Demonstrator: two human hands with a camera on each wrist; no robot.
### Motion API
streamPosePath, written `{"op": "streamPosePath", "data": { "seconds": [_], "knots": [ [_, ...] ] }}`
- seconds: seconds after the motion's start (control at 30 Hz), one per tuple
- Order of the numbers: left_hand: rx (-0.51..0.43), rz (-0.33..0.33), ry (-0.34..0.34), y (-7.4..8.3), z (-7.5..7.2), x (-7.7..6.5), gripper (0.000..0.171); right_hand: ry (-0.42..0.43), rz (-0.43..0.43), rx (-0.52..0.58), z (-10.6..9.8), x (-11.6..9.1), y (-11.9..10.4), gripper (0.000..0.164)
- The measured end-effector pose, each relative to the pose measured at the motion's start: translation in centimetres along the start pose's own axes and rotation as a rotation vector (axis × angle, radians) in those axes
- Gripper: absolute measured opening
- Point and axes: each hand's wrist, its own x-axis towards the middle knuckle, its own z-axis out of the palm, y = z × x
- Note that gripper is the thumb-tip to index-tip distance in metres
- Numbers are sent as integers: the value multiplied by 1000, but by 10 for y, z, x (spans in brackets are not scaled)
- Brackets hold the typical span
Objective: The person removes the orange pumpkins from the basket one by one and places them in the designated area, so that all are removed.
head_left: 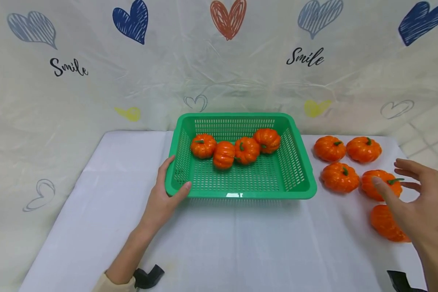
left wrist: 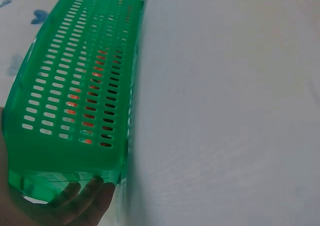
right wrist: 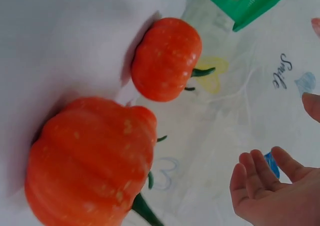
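A green plastic basket (head_left: 237,195) with slotted walls stands at the table's far side, holding several small orange pumpkins (head_left: 247,150) in a row. My left hand (head_left: 163,202) grips its near left corner, thumb over the rim; in the left wrist view, the fingers (left wrist: 90,198) curl against the end wall. Over the right part of the table, my right hand (head_left: 421,198) hovers with fingers spread and nothing in them. Below it lies a pumpkin with a green stem (head_left: 377,184), partly covered by the thumb. The right wrist view shows that hand (right wrist: 280,191) above a large pumpkin (right wrist: 92,161).
Other pumpkins lie right of the basket: two at the back (head_left: 329,148) (head_left: 363,149), one nearer the basket (head_left: 339,177), one partly behind the right hand (head_left: 387,223). A white cloth (head_left: 241,247) covers the table. Behind hangs a sheet (head_left: 190,61) printed with hearts and "Smile".
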Motion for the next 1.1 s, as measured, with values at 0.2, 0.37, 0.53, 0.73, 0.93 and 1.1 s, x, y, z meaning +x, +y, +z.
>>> {"op": "streamPosePath", "data": {
  "seconds": [0.2,0.37,0.53,0.73,0.93,1.1],
  "knots": [
    [-10,-1,-13,-1,1,1,84,-40,-86,97,5,0,-8,68],
    [-14,-4,-16,-1,2,2,84,-96,-136,98,12,1,-20,65],
    [-12,-9,-16,1,2,1,83,-116,-227,161,22,3,-32,57],
    [5,3,-4,0,0,1,84,-188,-229,195,31,5,-47,60],
    [-7,11,-5,0,-1,1,84,-222,-243,167,41,8,-63,60],
    [-17,8,-9,1,0,0,84,-281,-249,166,46,10,-75,62]
  ]
}}
